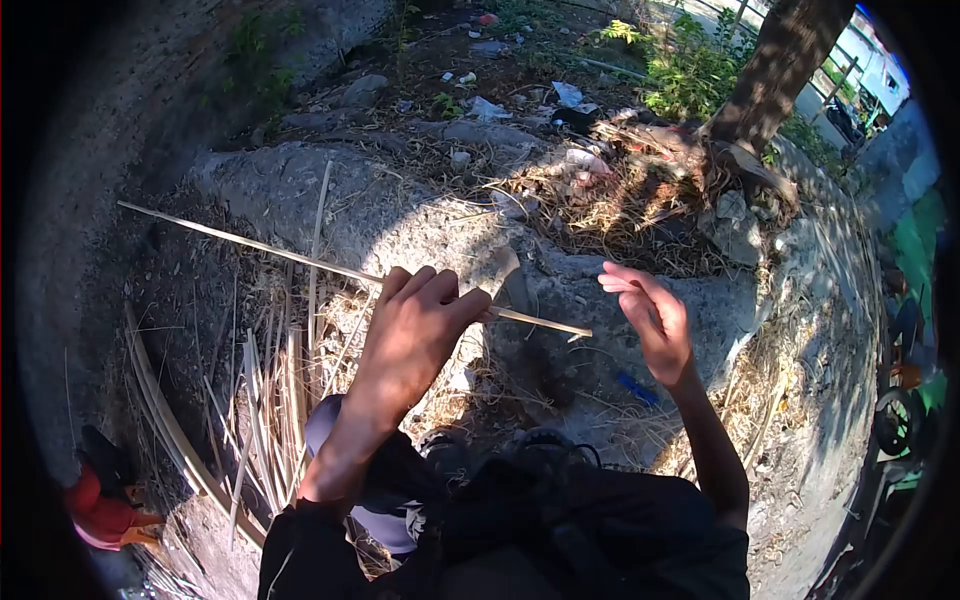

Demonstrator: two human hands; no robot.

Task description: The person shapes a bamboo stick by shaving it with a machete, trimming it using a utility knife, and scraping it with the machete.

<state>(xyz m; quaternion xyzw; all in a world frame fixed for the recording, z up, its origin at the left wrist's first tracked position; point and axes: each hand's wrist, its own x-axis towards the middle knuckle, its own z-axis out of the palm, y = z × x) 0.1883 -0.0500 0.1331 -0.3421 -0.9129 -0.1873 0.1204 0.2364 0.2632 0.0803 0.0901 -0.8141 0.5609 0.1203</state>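
Observation:
A long, thin, pale strip that looks like split bamboo (240,240) runs across the view from upper left to centre right. My left hand (420,320) is closed around it near its right part, and a short end sticks out past the fingers with a small splinter at its tip. To the right of that end, my right hand (655,320) is raised with fingers stretched out and thumb apart, holding nothing visible. Below my left forearm lies a bundle of similar pale strips (260,420), partly hidden by the arm and knee.
A small blue object (637,390) lies on the ground below my right hand. Ahead are a rough stone ledge (290,190), dry shavings (620,215) and a tree trunk (790,70). Part of another person in red (100,505) shows at lower left. Scattered litter (490,108) lies beyond.

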